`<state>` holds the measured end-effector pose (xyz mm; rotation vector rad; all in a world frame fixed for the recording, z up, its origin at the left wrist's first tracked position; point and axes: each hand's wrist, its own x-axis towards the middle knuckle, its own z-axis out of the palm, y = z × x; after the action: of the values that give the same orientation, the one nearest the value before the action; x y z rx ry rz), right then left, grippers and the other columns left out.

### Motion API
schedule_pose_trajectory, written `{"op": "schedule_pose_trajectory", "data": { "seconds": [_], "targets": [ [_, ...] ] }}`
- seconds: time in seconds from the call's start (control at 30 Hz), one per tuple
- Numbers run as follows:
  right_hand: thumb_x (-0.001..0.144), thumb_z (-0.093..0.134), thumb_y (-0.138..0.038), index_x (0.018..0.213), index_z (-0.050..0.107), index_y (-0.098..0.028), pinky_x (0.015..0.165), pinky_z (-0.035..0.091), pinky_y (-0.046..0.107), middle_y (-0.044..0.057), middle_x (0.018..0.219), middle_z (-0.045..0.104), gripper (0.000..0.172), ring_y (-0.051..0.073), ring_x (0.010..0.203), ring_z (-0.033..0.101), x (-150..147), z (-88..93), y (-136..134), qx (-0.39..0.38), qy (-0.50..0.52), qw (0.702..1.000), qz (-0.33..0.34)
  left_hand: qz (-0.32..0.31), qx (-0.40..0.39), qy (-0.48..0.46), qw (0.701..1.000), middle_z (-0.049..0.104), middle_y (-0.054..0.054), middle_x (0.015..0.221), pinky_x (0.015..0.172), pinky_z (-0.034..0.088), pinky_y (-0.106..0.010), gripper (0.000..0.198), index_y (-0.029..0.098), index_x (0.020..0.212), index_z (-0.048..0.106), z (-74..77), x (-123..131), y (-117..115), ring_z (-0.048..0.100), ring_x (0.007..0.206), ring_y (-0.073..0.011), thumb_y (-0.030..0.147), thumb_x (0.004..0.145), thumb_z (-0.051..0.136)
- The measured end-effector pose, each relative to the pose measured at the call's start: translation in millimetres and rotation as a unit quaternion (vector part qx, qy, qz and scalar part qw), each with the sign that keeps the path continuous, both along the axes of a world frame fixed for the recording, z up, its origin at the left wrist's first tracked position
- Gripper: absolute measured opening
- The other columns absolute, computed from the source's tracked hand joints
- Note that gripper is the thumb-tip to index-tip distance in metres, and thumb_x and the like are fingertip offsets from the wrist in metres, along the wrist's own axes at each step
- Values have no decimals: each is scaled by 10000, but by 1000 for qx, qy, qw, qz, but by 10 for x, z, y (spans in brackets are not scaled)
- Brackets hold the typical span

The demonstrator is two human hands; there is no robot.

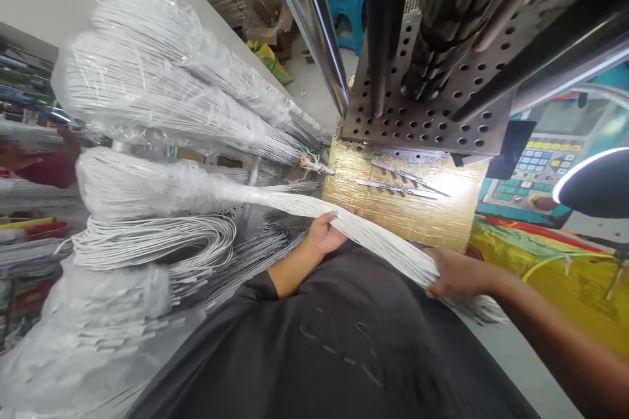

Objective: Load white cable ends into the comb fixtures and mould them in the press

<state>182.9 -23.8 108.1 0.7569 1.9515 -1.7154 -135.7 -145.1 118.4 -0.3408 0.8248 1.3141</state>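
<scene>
White wire bundle (378, 239) runs from a plastic-wrapped coil (147, 186) at the left across the person's lap. Left hand (327, 232) is closed around it mid-length; right hand (455, 275) clamps it near the loose ends. Risk, as judged: strands could splay or slip free if either grip slackens, or tangle among neighbouring coils. Ahead, a brass-coloured mould face (407, 209) sits under a perforated steel plate (432, 105); control panel (533, 170) at right, cluttered workshop.

One head-worn camera looks forward and steeply down (tilted sideways), close over the person's dark shirt (344, 340) and perforated press plate (432, 111).
</scene>
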Motion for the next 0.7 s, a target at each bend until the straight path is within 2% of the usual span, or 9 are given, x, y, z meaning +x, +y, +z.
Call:
{"op": "schedule_pose_trajectory", "data": {
  "seconds": [0.1,0.2,0.3,0.4,0.53,0.6,0.7],
  "targets": [
    [662,740,-309,1119,706,-215,741,525,359,95,965,740,468,285,858,691,92,-54,355,77,-53,994,50,54,-4,18,998,765,-88,994,1143,447,-480,272,144,994,692,-225,77,186,666,1204,-319,204,746,786],
    [709,676,-269,1267,656,-166,720,490,345,123,960,732,568,294,873,689,-11,-224,609,211,-109,967,89,96,-8,36,995,757,-108,1016,1141,458,-475,163,127,1004,681,-386,73,401,678,1185,-301,187,852,681],
    [811,610,-268,1422,557,-124,798,484,371,179,1121,706,630,313,964,678,-97,-460,646,333,-89,933,104,134,-78,68,986,757,-116,1025,1117,488,-437,127,119,1018,673,-529,21,568,702,1127,-256,171,923,608],
    [919,540,-344,1477,510,-118,949,455,452,209,1288,637,603,348,1122,620,-31,-670,490,450,-11,889,81,144,-164,119,969,752,-128,1057,1084,515,-397,150,115,1061,668,-643,-38,627,708,1101,-231,177,964,572],
    [951,538,-505,1506,458,-105,1147,253,604,234,1451,540,690,385,1322,477,160,-800,221,550,39,834,32,113,-212,167,956,729,-130,1140,1061,525,-384,180,138,1111,656,-702,-96,543,692,1116,-223,239,990,569],
    [938,566,-523,1530,420,-106,1174,165,645,242,1480,520,739,385,1357,446,215,-818,141,565,42,824,17,64,-244,204,946,710,-114,1187,1057,521,-394,192,171,1125,646,-701,-110,467,681,1112,-212,290,978,611],
    [953,563,-427,1519,439,-112,1180,157,635,235,1478,530,660,365,1367,447,206,-838,110,574,39,818,7,-4,-271,237,933,687,-110,1205,1035,522,-402,215,198,1115,635,-684,-110,346,676,1079,-205,342,956,655]
  ]
}}
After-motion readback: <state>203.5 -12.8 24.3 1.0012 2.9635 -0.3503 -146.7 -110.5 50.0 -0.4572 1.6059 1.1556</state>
